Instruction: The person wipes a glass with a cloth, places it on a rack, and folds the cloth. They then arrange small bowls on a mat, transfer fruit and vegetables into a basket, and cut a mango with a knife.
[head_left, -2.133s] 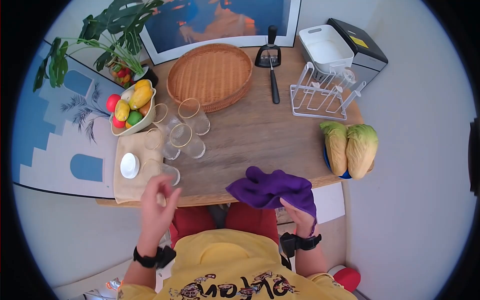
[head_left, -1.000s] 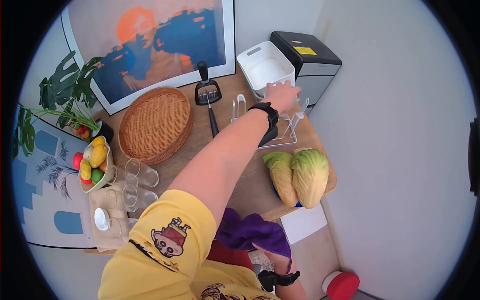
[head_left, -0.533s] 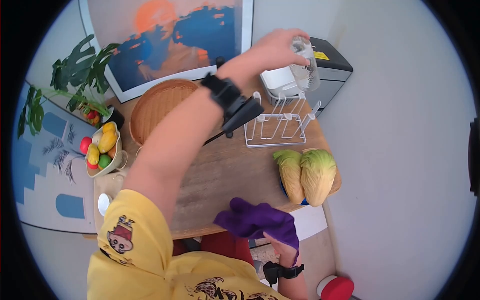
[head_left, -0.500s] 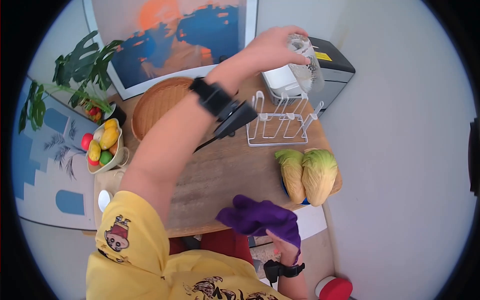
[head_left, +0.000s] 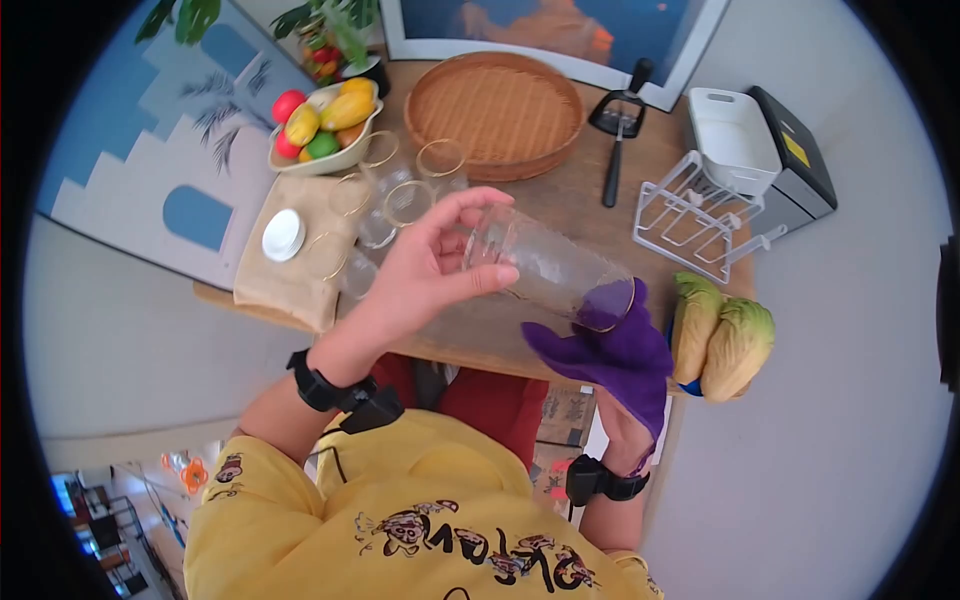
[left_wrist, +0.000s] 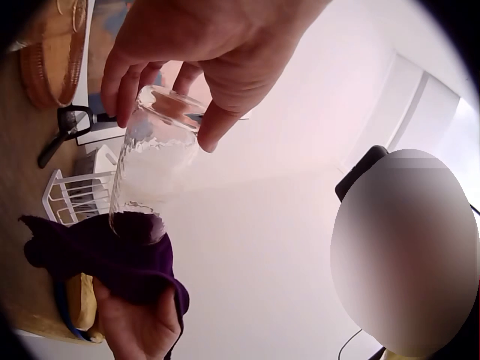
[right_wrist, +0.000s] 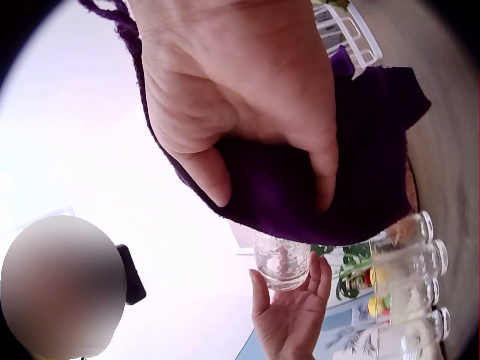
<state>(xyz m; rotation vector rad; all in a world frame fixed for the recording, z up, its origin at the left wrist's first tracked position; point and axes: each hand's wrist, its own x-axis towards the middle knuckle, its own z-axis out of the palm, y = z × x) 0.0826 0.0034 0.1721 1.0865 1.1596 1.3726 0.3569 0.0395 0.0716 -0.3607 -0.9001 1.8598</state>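
Note:
My left hand [head_left: 415, 275] grips a clear ribbed glass [head_left: 545, 262] near its base, thumb on one side and fingers on the other. The glass is tilted, its gold-rimmed mouth against a purple cloth [head_left: 640, 360]. That cloth is spread over my right hand [head_left: 625, 425], whose thumb and a finger press on it in the right wrist view [right_wrist: 240, 82]; the other fingers are hidden by the fabric. In the left wrist view the cloth [left_wrist: 112, 259] shows through the mouth end of the glass [left_wrist: 150, 165].
Several glasses [head_left: 440, 160] stand at the left, by a fruit bowl [head_left: 368, 140] and a beige cloth [head_left: 300, 200] with a white lid-like disc [head_left: 284, 235]. Behind are a wicker tray [head_left: 495, 110] and a black-handled tool [head_left: 613, 170]. Right: white rack [head_left: 680, 245], white basket [head_left: 735, 140], cabbages [head_left: 738, 350].
My left hand has come from above the white basket at the back right to the table's front, bringing the glass to the purple cloth. The right hand still holds the cloth.

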